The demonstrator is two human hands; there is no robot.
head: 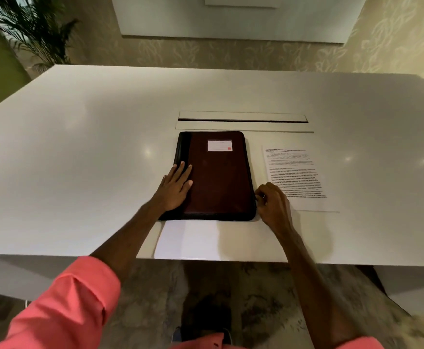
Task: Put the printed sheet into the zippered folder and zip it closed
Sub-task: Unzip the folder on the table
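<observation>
A dark maroon zippered folder (218,177) with a black edge and a small white label lies closed and flat in the middle of the white table. My left hand (174,187) rests flat on its left side, fingers spread. My right hand (272,204) is curled at the folder's lower right edge, fingers pinched at the zipper line; the zipper pull itself is too small to make out. The printed sheet (297,177) lies flat on the table just right of the folder, partly under my right hand.
The white table (80,159) has a long cable slot (242,119) just behind the folder. A blank white sheet (206,240) lies at the front edge, partly under the folder. A potted palm (37,34) stands at the far left.
</observation>
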